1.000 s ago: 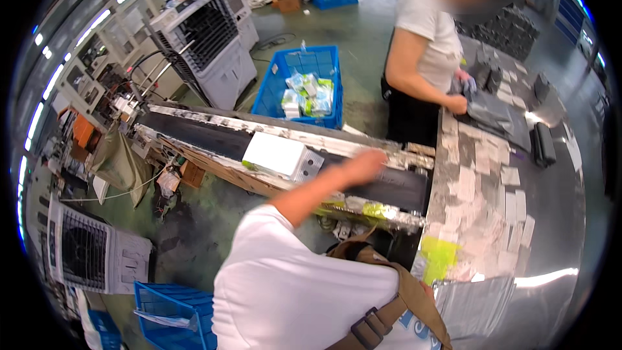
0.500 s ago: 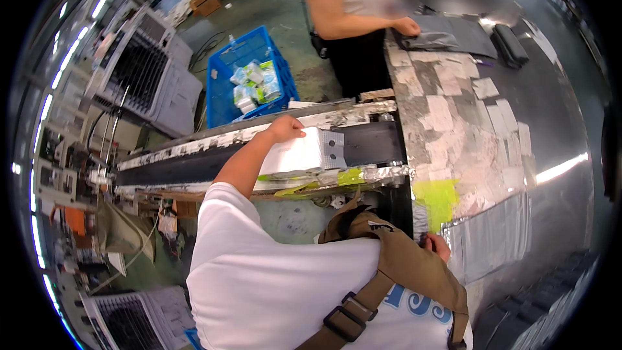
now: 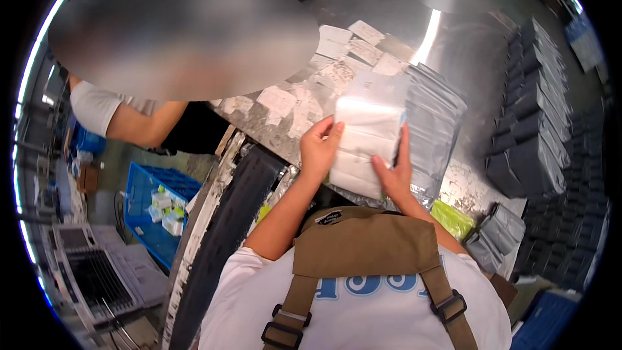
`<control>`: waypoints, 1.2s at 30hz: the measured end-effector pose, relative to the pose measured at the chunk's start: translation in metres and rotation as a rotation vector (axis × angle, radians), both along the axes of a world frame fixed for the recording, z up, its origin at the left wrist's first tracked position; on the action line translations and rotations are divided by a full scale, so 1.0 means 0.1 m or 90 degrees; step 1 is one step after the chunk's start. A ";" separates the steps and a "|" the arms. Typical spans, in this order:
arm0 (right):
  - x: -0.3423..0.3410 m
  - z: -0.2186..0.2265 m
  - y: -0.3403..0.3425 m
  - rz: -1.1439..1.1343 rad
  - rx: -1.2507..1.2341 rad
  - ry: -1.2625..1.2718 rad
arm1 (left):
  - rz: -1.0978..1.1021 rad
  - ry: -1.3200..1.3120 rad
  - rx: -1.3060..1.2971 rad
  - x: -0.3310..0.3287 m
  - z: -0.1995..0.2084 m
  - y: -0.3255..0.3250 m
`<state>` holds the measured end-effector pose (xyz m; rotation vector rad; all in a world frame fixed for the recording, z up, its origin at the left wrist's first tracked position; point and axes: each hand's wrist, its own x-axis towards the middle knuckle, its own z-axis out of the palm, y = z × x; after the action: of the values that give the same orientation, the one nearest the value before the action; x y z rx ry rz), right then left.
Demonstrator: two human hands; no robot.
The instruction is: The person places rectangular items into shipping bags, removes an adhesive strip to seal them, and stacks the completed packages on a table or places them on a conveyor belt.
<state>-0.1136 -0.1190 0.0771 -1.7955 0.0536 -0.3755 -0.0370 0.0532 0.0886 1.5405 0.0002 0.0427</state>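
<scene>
Between my hands is a white soft plastic-wrapped pack [image 3: 366,133] with a clear flap at its far end; its exact contents do not show. My left hand [image 3: 319,149] grips its left edge with the thumb on top. On the pack's right side, my right hand [image 3: 397,170] closes around the near right corner, thumb over the upper face. Flat grey plastic bags [image 3: 440,113] lie in a stack on the table [image 3: 291,142], just right of the pack and partly hidden by it.
A co-worker's arm [image 3: 146,123] is at the far left. The black conveyor belt [image 3: 227,220] runs along my left, past a blue crate [image 3: 139,217] holding green-and-white packs. Filled grey bags [image 3: 531,129] stand in rows at right. A lime-green packet [image 3: 452,219] lies near my right forearm.
My view has turned right, from the conveyor to the table. The white pack has come off the belt and over the table, and my right hand has joined the left on it.
</scene>
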 end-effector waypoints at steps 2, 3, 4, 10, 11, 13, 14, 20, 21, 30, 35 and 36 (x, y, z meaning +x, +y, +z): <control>-0.23 -0.07 -0.56 -0.043 0.165 0.075 | -0.089 0.039 -0.084 -0.04 -0.15 -0.32; -0.41 -0.26 -0.88 -0.122 0.173 0.086 | -0.142 -0.167 0.137 -0.01 -0.23 -0.44; -0.59 -0.24 -1.07 -0.135 0.344 0.127 | -0.181 -0.377 0.359 0.03 -0.31 -0.52; -1.29 -0.50 -1.24 -0.247 0.339 0.153 | -0.544 -0.604 0.554 0.17 -1.06 -1.09; -1.33 -0.51 -1.19 -0.241 0.326 0.145 | -0.556 -0.608 0.571 0.21 -1.17 -1.09; -1.36 -0.50 -1.04 -0.256 0.339 0.137 | -0.585 -0.613 0.572 0.25 -1.22 -1.06; -1.37 -0.53 -1.01 -0.255 0.345 0.134 | -0.585 -0.590 0.540 0.27 -1.25 -1.06; -1.34 -0.65 -0.80 -0.144 -0.020 0.423 | -0.568 -0.326 0.469 0.47 -1.25 -1.08; -1.36 -0.54 -0.81 -0.162 -0.196 0.383 | -0.568 -0.297 0.400 0.46 -1.21 -1.08; -0.54 -0.54 -1.42 -0.284 -0.684 0.096 | -0.471 -0.297 0.378 0.35 -1.04 -1.14; -0.61 -0.43 -1.29 -0.369 -0.487 0.092 | -0.373 -0.344 0.320 0.30 -0.84 -1.11; -0.67 -0.41 -1.22 -0.376 -0.485 0.082 | -0.360 -0.403 0.307 0.26 -0.82 -1.08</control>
<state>-0.1810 -0.2407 0.0356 -2.5451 0.6112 -0.7712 -0.0107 -0.0548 0.0068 1.8929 -1.0049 0.0823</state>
